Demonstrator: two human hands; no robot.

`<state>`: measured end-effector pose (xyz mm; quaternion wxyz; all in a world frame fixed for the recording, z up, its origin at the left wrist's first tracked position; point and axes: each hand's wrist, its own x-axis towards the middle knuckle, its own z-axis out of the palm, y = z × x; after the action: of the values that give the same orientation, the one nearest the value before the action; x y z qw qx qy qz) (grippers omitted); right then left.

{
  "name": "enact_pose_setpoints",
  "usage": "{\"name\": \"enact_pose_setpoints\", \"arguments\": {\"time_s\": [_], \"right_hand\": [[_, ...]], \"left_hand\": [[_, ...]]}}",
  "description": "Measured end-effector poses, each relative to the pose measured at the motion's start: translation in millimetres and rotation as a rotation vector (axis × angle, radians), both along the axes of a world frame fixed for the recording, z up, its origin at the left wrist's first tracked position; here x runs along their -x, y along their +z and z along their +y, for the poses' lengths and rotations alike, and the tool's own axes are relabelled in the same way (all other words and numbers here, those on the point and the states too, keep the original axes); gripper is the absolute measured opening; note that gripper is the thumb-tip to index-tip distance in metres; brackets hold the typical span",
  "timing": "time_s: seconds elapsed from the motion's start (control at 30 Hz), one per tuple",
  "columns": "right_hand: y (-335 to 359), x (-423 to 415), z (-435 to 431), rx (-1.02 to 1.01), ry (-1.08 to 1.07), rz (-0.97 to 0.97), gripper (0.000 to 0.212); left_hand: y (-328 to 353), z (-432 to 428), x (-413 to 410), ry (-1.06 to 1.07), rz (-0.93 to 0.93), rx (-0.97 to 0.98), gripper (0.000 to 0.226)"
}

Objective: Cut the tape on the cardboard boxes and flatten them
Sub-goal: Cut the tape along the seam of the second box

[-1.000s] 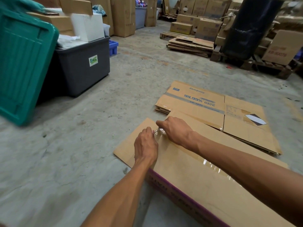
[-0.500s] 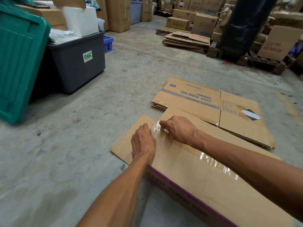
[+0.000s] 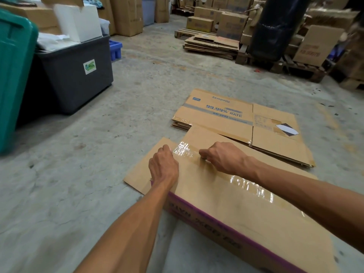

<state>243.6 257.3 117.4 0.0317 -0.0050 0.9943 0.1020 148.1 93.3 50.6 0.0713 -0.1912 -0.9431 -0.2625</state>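
A brown cardboard box (image 3: 246, 209) with a purple band on its side stands in front of me, its top seam sealed by clear tape (image 3: 250, 187). My left hand (image 3: 163, 166) rests fisted on the box's far left end, pressing on the flap. My right hand (image 3: 222, 157) is closed at the seam, its fingers pinched together at the tape; what it holds is hidden. Between the hands a crinkled stretch of the tape (image 3: 183, 149) shines at the box's far end.
A pile of flattened boxes (image 3: 236, 119) lies on the concrete floor just beyond. A grey tub (image 3: 78, 75) and a green bin (image 3: 13, 75) stand at the left. Pallets with cartons (image 3: 212, 44) and a black column (image 3: 275, 26) fill the back right.
My right hand has drawn back along the seam toward me, away from the left hand, baring the crinkled tape end between them. The left hand stays on the flap.
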Motion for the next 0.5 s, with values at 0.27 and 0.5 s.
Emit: {"name": "enact_pose_setpoints", "arguments": {"time_s": [0.27, 0.5], "right_hand": [[3, -53, 19, 0.045, -0.04, -0.043, 0.017], [-4, -75, 18, 0.064, -0.09, -0.052, 0.02]], "left_hand": [[-1, -1, 12, -0.004, -0.019, 0.063, 0.023], [1, -3, 18, 0.066, 0.07, 0.23, 0.02]]}}
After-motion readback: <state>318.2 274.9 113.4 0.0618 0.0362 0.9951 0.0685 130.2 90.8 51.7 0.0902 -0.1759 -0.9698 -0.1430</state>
